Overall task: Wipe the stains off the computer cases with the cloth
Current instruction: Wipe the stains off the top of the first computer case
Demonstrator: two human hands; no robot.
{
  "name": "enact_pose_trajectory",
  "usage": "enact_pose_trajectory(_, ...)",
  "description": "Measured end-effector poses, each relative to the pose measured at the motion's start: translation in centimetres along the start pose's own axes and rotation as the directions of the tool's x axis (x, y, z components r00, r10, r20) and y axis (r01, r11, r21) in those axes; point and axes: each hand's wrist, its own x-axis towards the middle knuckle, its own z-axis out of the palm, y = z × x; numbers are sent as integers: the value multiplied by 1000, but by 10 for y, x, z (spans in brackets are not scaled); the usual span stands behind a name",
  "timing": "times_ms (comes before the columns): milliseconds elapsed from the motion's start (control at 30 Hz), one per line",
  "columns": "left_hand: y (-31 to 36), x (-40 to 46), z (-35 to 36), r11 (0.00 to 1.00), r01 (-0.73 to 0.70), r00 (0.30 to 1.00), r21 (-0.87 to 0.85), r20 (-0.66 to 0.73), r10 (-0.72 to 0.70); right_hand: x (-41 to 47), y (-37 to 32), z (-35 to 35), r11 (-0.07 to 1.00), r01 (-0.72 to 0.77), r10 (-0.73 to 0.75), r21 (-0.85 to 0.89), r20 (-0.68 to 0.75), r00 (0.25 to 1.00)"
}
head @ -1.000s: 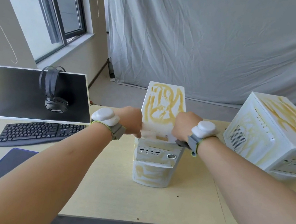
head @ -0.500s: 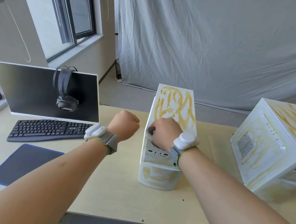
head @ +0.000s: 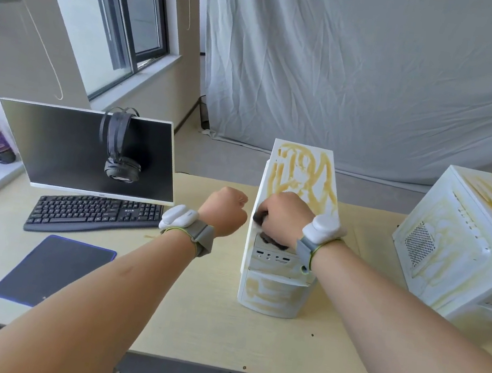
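Observation:
A narrow white tower case point(head: 275, 291) stands upright mid-desk, its top and front smeared with yellow-brown stains. My right hand point(head: 285, 216) rests on the near end of its top, closed on a dark cloth point(head: 267, 238) that peeks out under the fingers. My left hand point(head: 224, 212) is a closed fist with nothing in it, hovering just left of the case, apart from it. A second, wider white case point(head: 455, 239) with the same stains sits at the right end of the desk.
A monitor point(head: 60, 150) with headphones point(head: 119, 163) hung on it stands at the left, with a black keyboard point(head: 92, 213) and a dark mouse pad point(head: 54, 269) in front. The wooden desk point(head: 184, 321) ends near me. A grey curtain hangs behind.
My left hand has come off the tower case and moved left. My right hand with the cloth has slid leftward across the near end of the case top.

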Motion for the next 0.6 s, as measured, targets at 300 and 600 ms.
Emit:
enact_pose_trajectory(300,4,-7,3,977,-213,977,-17,20,213,8,19,-5,987,-148,149,58,-11,989)
enact_pose_trajectory(600,5,-8,-9,878,-311,949,363,72,307,14,21,2,960,-199,226,195,-122,967)
